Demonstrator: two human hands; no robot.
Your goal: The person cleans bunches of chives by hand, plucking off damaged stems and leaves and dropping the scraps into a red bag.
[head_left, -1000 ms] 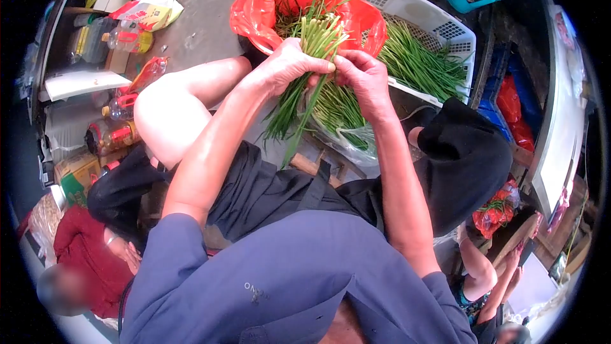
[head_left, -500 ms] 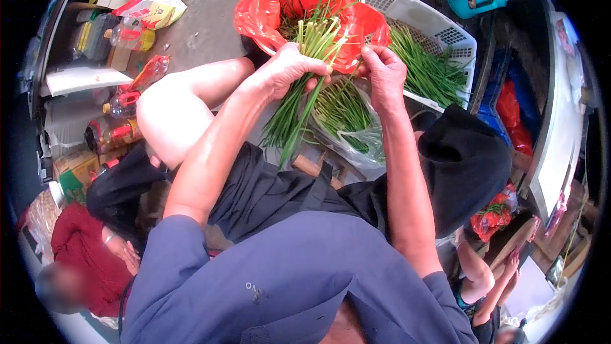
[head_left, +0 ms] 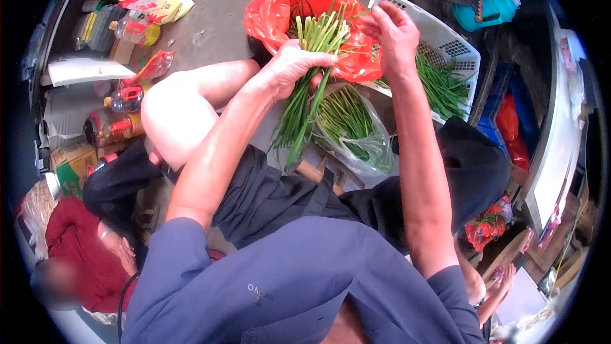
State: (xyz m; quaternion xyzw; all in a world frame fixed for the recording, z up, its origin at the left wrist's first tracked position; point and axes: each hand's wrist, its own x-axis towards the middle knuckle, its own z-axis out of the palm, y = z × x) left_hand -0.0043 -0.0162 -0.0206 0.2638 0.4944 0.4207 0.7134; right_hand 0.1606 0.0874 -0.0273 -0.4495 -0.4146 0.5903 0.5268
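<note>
The left hand [head_left: 291, 71] clasped a bundle of long, thin green stalks [head_left: 299, 110], its axis running far to near, left of the right hand [head_left: 396, 38], whose grip state I could not tell

1 head-worn fisheye camera looks forward and steeply down from just above the wearer's blue shirt [head_left: 299, 274], which fills the bottom edge. The bundle of green stalks [head_left: 296, 112] sits above centre, the red plastic bag [head_left: 270, 10] farther out; the rim seems stretched, so spacing there is hard to judge.
</note>
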